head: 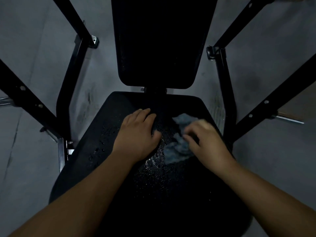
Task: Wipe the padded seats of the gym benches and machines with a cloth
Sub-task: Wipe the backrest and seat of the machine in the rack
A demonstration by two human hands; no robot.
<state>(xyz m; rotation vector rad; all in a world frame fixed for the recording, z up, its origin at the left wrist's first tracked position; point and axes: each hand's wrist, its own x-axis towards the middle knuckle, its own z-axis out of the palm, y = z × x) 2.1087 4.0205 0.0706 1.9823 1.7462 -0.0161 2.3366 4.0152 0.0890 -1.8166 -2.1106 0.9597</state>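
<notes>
I am wiping the wet seat (pixel 171 194), left hand (pixel 138 134) flat on it, right hand (pixel 205 139) gripping the blue cloth (pixel 177 148), and next I should rub the drops (pixel 100 149) at 8 o'clock.

Head camera, looking steeply down, close above the seat (pixel 119 168)

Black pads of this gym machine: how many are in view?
2. The back pad is at top centre. The seat pad lies below it, wet, under the left hand, the right hand and the cloth. More pads may lie outside the view.
</notes>
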